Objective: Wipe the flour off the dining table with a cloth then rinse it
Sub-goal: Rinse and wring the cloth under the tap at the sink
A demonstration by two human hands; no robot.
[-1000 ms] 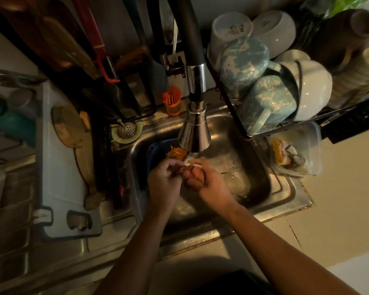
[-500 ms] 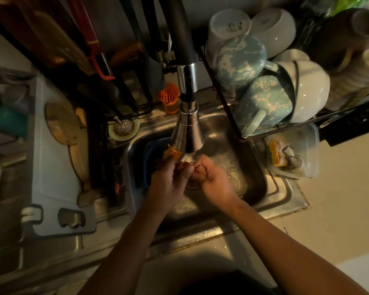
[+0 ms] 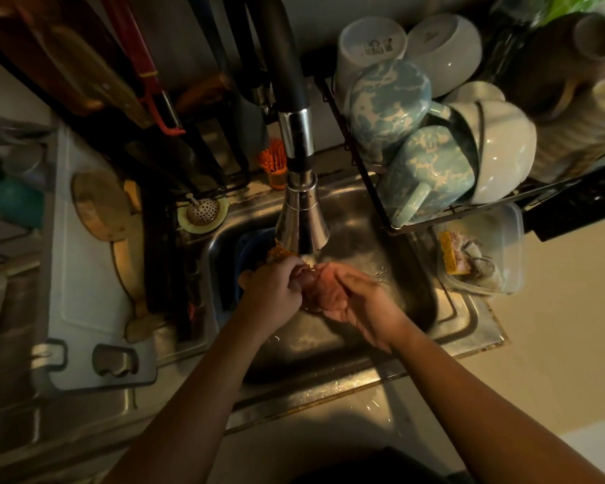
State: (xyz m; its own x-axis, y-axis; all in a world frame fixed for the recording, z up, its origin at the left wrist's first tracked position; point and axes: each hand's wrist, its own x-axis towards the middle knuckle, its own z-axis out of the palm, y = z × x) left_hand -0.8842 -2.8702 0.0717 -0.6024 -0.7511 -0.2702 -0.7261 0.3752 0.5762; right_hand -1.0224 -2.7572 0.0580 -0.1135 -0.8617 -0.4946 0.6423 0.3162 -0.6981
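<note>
Both my hands are over the steel sink (image 3: 381, 218), just under the chrome faucet head (image 3: 301, 218). A thin stream of water falls from the head onto them. My left hand (image 3: 273, 291) is curled and grips one end of a bunched pinkish cloth (image 3: 323, 288). From the right, my right hand (image 3: 360, 302) wraps its fingers round the other side of the cloth. Most of the cloth is hidden between the two hands. Water drops glint on the sink's front rim.
A blue bowl (image 3: 248, 246) with something orange (image 3: 280, 253) sits in the sink's left corner. A dish rack (image 3: 433, 218) of mugs and bowls overhangs the right side, above a plastic tub (image 3: 496, 239) holding a sponge. A white cutting board (image 3: 84, 291) and a sink strainer (image 3: 201, 213) lie left.
My hands have kept working the cloth under the stream. The right hand has turned palm-up round it, so more pink cloth shows. The view has shifted slightly.
</note>
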